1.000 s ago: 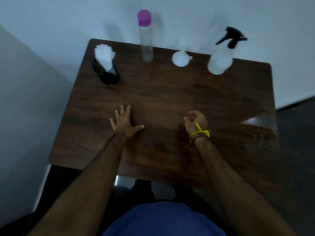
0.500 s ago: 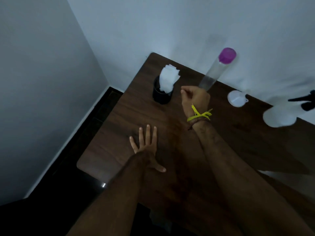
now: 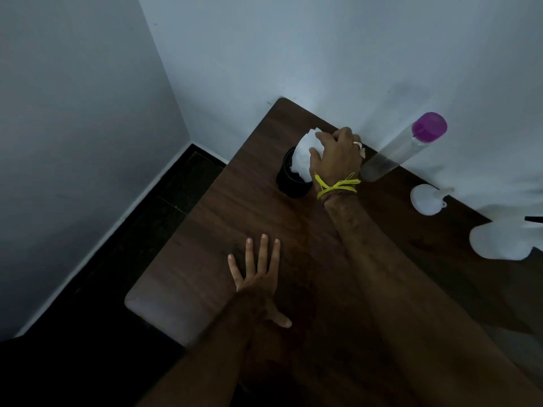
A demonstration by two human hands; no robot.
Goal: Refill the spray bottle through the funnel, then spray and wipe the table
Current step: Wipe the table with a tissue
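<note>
My right hand [image 3: 338,154] reaches to the far left corner of the dark wooden table [image 3: 205,230] and its fingers curl over the white tissues [image 3: 302,155] standing in a black holder [image 3: 289,180]. My left hand [image 3: 258,274] lies flat on the table, fingers straight and spread. A tall clear bottle with a purple cap [image 3: 405,145] stands just right of my right hand. A white funnel [image 3: 426,199] lies further right. The translucent spray bottle [image 3: 499,240] sits at the right edge, its black trigger mostly cut off.
Pale walls meet in a corner behind the table. A black floor [image 3: 88,318] with a white skirting lies to the left of the table's edge.
My right hand has moved from mid-table up to the tissues and closed its fingers on them. The view has swung left. My left hand stays flat on the table.
</note>
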